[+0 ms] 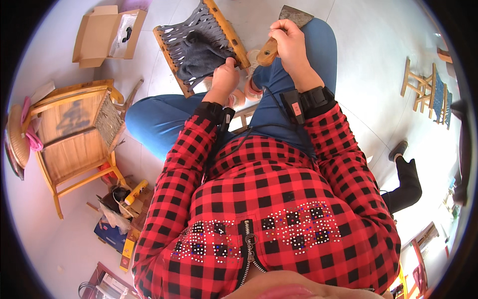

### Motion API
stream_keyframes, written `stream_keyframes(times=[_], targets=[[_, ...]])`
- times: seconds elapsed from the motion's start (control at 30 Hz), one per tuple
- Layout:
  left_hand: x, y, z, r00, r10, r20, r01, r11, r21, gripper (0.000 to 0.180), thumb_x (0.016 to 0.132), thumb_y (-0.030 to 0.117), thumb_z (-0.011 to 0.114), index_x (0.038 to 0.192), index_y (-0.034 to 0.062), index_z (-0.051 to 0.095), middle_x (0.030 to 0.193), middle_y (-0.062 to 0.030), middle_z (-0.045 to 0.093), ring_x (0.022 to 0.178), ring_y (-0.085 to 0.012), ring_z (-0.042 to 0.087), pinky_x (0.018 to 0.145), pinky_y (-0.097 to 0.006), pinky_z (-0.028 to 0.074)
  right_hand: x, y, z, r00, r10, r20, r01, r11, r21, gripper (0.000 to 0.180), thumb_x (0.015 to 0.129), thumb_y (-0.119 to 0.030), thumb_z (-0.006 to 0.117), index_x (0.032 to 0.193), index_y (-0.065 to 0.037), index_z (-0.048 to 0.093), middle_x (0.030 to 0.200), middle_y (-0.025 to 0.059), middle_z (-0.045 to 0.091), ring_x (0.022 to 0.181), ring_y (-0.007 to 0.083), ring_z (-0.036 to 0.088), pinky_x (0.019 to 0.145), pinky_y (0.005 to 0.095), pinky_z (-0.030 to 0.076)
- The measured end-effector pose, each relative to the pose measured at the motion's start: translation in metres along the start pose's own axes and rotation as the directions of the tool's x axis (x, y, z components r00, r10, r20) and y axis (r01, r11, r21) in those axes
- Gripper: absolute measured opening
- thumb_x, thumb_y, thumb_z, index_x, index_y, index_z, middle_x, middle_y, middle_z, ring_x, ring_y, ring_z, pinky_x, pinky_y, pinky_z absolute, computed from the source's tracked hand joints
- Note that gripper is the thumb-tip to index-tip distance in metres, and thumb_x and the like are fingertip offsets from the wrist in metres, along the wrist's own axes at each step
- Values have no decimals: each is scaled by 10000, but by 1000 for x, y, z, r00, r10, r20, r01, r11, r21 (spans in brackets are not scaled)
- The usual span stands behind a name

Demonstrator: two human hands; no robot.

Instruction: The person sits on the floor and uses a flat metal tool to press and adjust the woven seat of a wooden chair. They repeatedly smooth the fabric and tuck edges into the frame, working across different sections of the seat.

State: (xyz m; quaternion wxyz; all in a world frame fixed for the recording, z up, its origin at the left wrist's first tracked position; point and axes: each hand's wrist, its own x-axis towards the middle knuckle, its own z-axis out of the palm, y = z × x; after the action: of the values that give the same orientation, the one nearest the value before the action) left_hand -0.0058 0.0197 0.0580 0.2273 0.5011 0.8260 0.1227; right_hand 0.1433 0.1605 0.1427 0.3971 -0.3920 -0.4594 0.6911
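Observation:
My right hand (293, 44) is closed round a wood-handled tool with a broad, flat, dull metal blade (297, 16). Its thick handle (268, 53) points down and left, and the blade lies over my right knee. Before my left knee is a small stool (225, 29) with wooden rails and a seat woven from grey strips. A crumpled dark grey cloth (200, 56) lies on that seat. My left hand (224, 79) is closed at the near right edge of the cloth, thumb up; its fingertips are partly hidden.
At far left stands an open cardboard box (94, 37). Below it, a wooden chair (67, 130) is tipped over, with a cluttered pile (122, 207) beside it. A folding stool (428, 92) stands at right. Another person's leg (404, 182) reaches in at lower right.

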Motion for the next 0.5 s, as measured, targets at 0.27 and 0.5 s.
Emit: stream_keyframes(times=[0.27,0.5], targets=[[10,-21,-14,976,134,-171,-166,969,-184,271,745,85,640,1006,56,573,885,-93,665,852,-295,642,750,-395,503,0,-1,-2,999,-40,12,40,999,-23,75,824,-43,566,896,-59,578,745,-4,564,576,46,477,425,207,331],[14,-13,-28,935,290,-202,-220,926,307,431,740,178,680,1149,156,549,996,-53,562,972,-275,571,780,-418,463,-1,-3,-1,1000,11,6,-11,1000,0,102,783,-44,590,879,-12,606,746,10,578,663,70,512,591,230,421]])
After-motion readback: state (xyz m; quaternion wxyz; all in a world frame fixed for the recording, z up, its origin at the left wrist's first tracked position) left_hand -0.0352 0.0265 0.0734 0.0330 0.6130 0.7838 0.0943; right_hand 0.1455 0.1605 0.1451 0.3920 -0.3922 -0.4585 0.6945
